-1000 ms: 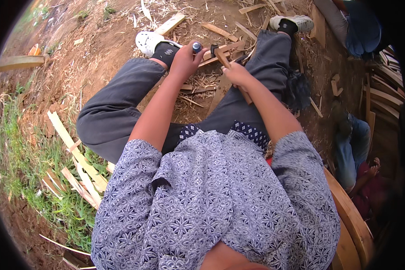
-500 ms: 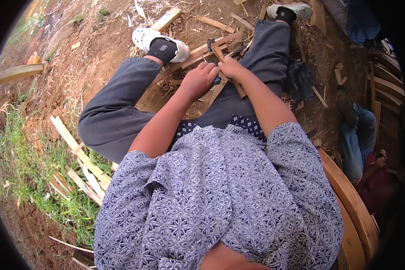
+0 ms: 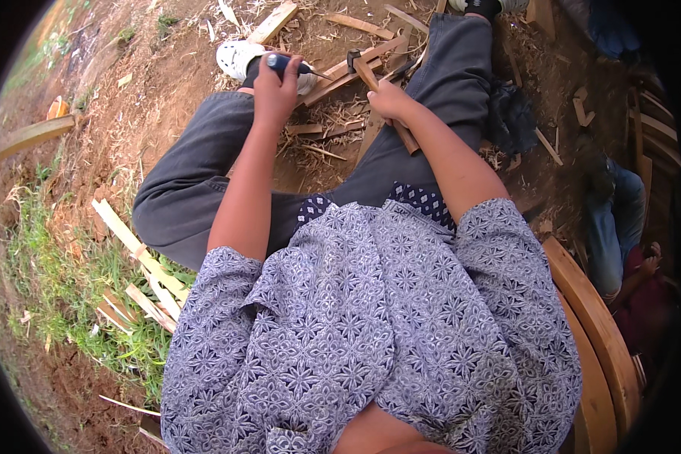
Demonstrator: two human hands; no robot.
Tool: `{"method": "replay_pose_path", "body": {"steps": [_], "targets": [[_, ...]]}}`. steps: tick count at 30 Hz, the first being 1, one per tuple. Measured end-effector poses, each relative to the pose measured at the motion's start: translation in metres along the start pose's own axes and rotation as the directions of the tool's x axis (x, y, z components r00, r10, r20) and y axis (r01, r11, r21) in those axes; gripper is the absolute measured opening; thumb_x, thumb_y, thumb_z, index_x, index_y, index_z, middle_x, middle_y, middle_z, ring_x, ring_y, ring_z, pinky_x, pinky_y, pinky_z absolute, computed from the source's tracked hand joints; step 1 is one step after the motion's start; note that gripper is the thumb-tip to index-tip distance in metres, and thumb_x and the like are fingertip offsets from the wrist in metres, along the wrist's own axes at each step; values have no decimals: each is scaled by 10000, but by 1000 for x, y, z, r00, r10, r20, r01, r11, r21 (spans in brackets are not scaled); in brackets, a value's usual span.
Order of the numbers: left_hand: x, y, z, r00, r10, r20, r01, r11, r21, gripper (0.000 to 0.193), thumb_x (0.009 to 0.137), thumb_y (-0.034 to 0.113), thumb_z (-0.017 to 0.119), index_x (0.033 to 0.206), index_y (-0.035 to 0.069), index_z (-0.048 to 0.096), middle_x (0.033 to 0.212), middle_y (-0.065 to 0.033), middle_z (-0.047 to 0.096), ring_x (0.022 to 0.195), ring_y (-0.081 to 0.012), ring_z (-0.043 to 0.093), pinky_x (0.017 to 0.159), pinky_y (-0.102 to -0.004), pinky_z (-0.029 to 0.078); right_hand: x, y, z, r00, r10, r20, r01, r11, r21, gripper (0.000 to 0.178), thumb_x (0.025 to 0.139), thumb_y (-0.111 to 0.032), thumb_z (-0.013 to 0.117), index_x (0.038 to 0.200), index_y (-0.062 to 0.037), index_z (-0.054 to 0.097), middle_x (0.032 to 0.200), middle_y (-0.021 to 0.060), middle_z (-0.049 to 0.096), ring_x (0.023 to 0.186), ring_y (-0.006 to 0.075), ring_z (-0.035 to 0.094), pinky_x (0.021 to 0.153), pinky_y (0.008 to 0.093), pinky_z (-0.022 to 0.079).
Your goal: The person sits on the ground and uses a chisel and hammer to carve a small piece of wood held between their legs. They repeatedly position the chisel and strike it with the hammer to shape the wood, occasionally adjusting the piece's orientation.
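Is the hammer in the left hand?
No, the right hand grips the hammer, while the left hand holds a dark-handled pointed tool.

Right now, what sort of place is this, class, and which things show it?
Probably an outdoor woodworking spot: cut wood and shavings litter bare earth, grass grows alongside, and the right hand holds a hammer, the left hand a dark-handled pointed tool.

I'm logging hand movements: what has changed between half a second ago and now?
The left hand has moved left and forward, away from the right hand, toward the left shoe, carrying the blue-handled tool, whose thin shaft now points right. Nothing was released or newly grasped. The right hand still grips the hammer.
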State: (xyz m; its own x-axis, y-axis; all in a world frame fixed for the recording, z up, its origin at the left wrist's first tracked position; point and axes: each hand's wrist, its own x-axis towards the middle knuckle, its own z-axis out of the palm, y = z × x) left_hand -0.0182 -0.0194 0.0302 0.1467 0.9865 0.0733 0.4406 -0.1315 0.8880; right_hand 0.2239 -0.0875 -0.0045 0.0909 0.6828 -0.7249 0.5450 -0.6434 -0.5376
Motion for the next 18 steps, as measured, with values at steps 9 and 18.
{"method": "replay_pose_path", "body": {"steps": [9,18], "targets": [[-15,3,30,998,60,33,-57,996,-64,287,1014,226,700,1177,18,586,935,-126,772,756,-160,713,692,-302,543,-2,0,0,1000,-8,-8,8,1000,14,448,1036,-237,539,1282,136,506,863,210,694,566,297,687,514,428,540],[-16,8,30,996,82,45,-81,997,-19,285,1011,209,702,1177,16,575,908,-122,760,731,-153,698,683,-297,538,0,2,-1,1000,-7,18,7,1000,-1,466,1041,-250,536,1300,135,496,890,222,705,590,309,702,557,437,560]]}}
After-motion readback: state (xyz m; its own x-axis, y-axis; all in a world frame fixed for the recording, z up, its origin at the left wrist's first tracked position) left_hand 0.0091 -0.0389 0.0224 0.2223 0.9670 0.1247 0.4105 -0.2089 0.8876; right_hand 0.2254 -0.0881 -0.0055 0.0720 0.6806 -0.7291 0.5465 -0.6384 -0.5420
